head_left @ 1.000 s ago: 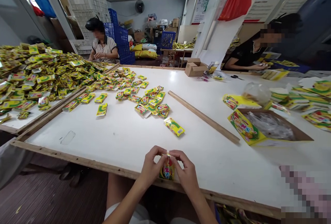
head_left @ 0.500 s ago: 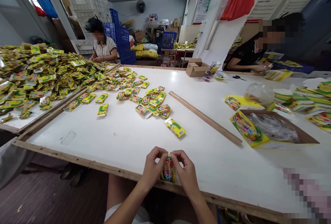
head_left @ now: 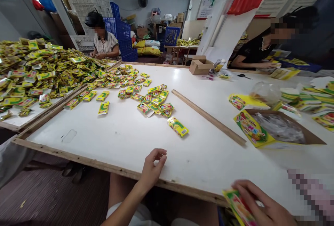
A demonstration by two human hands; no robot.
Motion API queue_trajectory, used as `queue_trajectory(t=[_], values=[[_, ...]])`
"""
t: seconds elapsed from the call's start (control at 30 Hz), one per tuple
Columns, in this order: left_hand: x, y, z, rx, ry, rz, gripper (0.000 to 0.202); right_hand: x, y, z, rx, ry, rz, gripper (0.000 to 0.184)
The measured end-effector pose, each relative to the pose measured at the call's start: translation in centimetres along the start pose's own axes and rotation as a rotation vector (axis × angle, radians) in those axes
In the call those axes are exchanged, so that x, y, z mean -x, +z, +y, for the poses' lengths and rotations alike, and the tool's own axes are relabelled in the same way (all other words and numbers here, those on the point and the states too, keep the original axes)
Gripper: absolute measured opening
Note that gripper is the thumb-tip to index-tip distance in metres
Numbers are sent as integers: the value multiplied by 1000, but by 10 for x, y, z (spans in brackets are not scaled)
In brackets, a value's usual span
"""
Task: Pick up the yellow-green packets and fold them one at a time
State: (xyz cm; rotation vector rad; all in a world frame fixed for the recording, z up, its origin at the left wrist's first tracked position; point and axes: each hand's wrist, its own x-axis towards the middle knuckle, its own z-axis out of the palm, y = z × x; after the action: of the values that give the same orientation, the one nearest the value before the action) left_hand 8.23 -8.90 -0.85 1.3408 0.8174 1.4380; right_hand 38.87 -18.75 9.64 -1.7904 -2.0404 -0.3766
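Observation:
My left hand (head_left: 152,167) rests at the near edge of the white table (head_left: 125,139), fingers loosely curled with nothing in them. My right hand (head_left: 263,203) is low at the right, past the table edge, gripping a yellow and red packet (head_left: 238,207). The nearest loose packet (head_left: 178,126) lies alone on the table beyond my left hand. A scatter of yellow packets (head_left: 146,97) spreads farther back toward the left.
A big heap of yellow packets (head_left: 33,73) covers the left table. A wooden stick (head_left: 207,116) lies diagonally. An open printed carton (head_left: 276,128) with clear bags sits right, with stacked packets (head_left: 308,101) behind it. Two people sit at the far side, and a small cardboard box (head_left: 199,66) stands there.
Both hands were pinching one packet at the table edge. My right hand has carried it away down to the right, and my left hand stays behind holding nothing.

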Motion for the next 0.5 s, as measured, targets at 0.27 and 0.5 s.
queue_trajectory(t=[0.27,0.5], values=[[-1,4,0,-97,-20,-27,28,-49,26,-13,73,-46,-1,82],[0,-2,-5,-80,23,38,30,-179,121,-76,-66,218,-237,76]])
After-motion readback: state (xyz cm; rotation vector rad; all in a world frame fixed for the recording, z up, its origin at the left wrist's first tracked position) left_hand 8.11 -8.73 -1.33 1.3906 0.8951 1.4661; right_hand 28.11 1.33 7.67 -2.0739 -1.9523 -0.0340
